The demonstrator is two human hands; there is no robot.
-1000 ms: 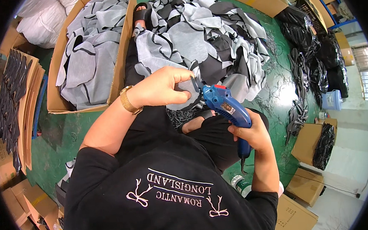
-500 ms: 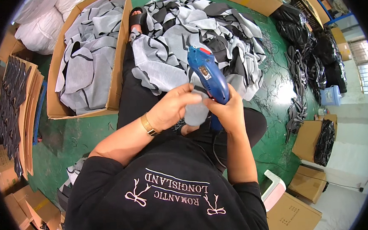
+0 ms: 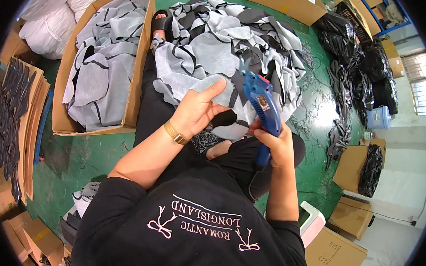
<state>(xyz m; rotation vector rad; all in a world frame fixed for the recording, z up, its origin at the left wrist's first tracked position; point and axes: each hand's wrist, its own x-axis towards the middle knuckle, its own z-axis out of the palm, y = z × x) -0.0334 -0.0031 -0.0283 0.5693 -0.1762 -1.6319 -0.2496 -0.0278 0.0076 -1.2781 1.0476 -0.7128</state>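
Observation:
My left hand (image 3: 198,109), with a gold watch at the wrist, holds a grey fabric piece with a black edge (image 3: 215,91) in front of me. My right hand (image 3: 274,146) grips the handle of a blue hand-held electric cutter (image 3: 261,108), its head pointing up at the fabric's right edge. Both hands are over my lap, just in front of a large heap of grey and black fabric pieces (image 3: 227,39) on the green floor.
A cardboard box (image 3: 136,79) full of grey fabric pieces stands at the left. Stacked cardboard sheets (image 3: 21,115) lie at the far left. Black scraps (image 3: 351,85) and several cardboard boxes (image 3: 351,163) are at the right. A white stool edge (image 3: 313,219) is by my right elbow.
The left hand came back from the heap with a grey piece and now holds it flatter and higher. The right hand raised the cutter upright against the fabric's edge.

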